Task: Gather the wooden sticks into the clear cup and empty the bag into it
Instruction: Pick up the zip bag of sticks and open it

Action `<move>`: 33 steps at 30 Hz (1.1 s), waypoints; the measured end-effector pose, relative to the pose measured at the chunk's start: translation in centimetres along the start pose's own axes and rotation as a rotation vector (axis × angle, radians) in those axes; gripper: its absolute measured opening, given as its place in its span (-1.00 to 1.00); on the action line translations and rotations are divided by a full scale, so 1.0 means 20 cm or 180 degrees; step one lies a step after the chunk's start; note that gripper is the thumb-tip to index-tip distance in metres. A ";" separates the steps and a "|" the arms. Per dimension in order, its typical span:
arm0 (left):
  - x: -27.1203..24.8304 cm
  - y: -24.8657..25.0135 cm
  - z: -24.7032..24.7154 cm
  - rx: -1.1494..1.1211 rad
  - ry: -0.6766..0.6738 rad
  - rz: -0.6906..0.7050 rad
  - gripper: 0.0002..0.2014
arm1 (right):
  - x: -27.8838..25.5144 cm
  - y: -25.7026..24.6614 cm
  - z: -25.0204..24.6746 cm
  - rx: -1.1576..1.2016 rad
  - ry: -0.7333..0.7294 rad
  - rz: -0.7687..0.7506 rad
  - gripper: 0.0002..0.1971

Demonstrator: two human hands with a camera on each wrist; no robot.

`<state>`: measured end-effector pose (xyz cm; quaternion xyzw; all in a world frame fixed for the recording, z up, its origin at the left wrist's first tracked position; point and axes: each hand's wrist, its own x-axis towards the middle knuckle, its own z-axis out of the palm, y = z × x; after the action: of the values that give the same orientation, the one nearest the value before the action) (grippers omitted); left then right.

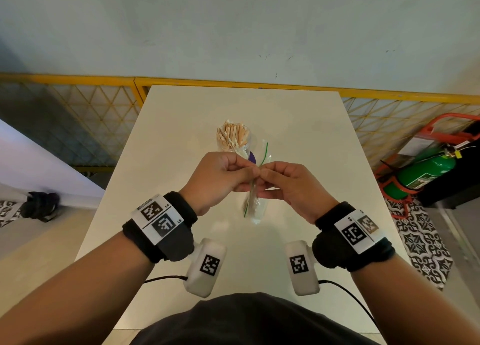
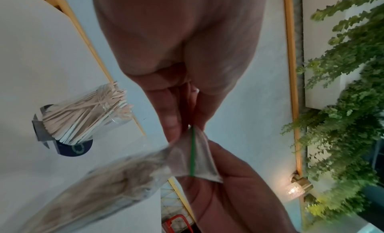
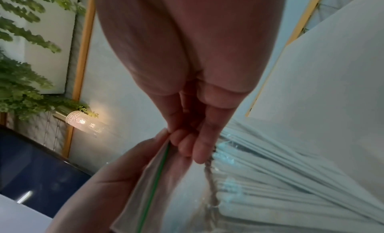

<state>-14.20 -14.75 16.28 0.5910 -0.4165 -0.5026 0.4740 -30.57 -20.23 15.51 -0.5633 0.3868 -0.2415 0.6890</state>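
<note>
One white table [image 1: 181,116] is filling the middle of the head view, with bare top lying open at 9 o'clock and 3 o'clock of the hands. Its far edge is sitting close to one yellow mesh fence [image 1: 91,106]. One green fire extinguisher [image 1: 426,170] is standing on the floor at 3 o'clock, well apart from the table.

Two hands are meeting over the table. The left hand [image 1: 220,178] and the right hand [image 1: 293,186] are both pinching the top of one clear zip bag [image 1: 255,207] with a green strip [image 2: 192,152] along its mouth. Their fingertips are touching each other. The bag is hanging down from the fingers toward 6 o'clock, and pale wooden sticks are showing inside it, too many and too blurred to count.

One clear cup [image 1: 235,143] is standing upright on the table at 12 o'clock from the hands, just behind them. It is packed full of wooden sticks [image 1: 231,134], and their tips are poking out above the rim. One dark round sticker [image 2: 75,148] is lying on the table, touching the cup's bottom.
</note>
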 end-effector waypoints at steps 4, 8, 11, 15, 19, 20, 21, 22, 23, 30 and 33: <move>0.01 -0.01 0.00 0.0316 -0.0020 0.0131 -0.89 | 0.01 -0.01 0.04 -0.0929 0.0199 -0.0059 -0.82; 0.01 -0.03 0.01 0.1153 -0.0021 0.0425 -0.88 | 0.01 -0.04 0.06 -0.2388 0.0122 -0.0341 -0.77; 0.00 -0.02 0.02 0.2102 -0.0071 0.0762 -0.84 | 0.02 -0.05 0.08 -0.2606 0.0061 -0.0479 -0.69; 0.00 -0.02 -0.07 0.2478 0.0179 0.0840 -0.81 | 0.02 -0.03 -0.01 -0.2693 0.0626 -0.0489 -0.63; 0.01 -0.04 -0.14 0.2285 0.0424 0.0693 -0.83 | 0.04 -0.03 -0.07 -0.2866 0.0950 -0.0535 -0.68; 0.00 -0.04 -0.13 0.2242 0.0397 0.0685 -0.85 | 0.05 -0.02 -0.05 -0.2863 0.0984 -0.0611 -0.70; 0.00 -0.03 -0.12 0.2148 0.0385 0.0677 -0.87 | 0.07 -0.02 -0.03 -0.2783 0.1061 -0.0707 -0.72; 0.01 -0.03 -0.11 0.2009 0.0370 0.0654 -0.88 | 0.07 -0.02 -0.01 -0.2672 0.1126 -0.0802 -0.74; 0.01 -0.02 -0.11 0.1844 0.0345 0.0607 -0.85 | 0.08 -0.02 -0.01 -0.2567 0.1138 -0.0880 -0.78; -0.01 -0.03 -0.10 0.1433 0.0241 0.0567 -0.80 | 0.11 0.01 0.05 -0.3052 0.0444 -0.0340 -0.75; -0.01 -0.05 -0.14 0.1341 0.0266 0.0541 -0.78 | 0.13 0.01 0.00 -0.2590 0.0214 0.0211 -0.38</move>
<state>-11.46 -13.89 15.40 0.6600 -0.5405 -0.3379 0.3975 -29.03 -22.11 14.70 -0.7689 0.4910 -0.0647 0.4044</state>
